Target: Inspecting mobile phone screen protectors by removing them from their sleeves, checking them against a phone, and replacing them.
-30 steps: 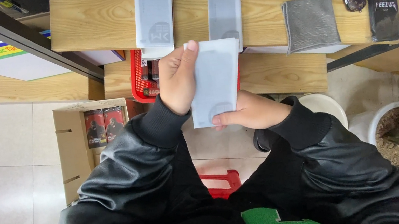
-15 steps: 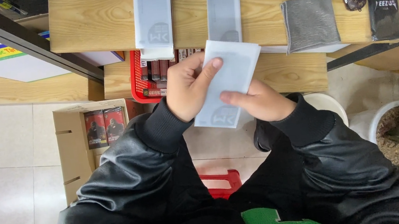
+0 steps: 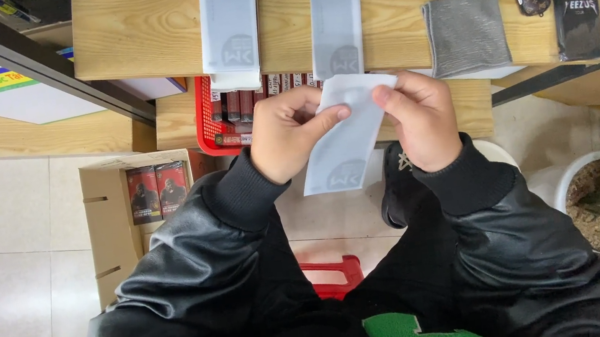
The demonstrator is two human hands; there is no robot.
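Wooden shelf (image 3: 142, 27) runs across the top, its front edge just above your hands; your left hand (image 3: 294, 134) pinches the left side of a white translucent sleeve (image 3: 343, 147), your right hand (image 3: 423, 117) pinches its upper right corner; the sleeve hangs tilted over open floor; a red basket (image 3: 211, 126) sits just left, a grey cloth (image 3: 466, 32) lies on the shelf.

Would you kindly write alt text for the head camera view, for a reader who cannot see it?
Both hands, left hand and right hand, pinch the top edge of a white rectangular sheet in front of a wooden shelf. Two similar pale sheets, a grey cloth and a red basket lie on it.
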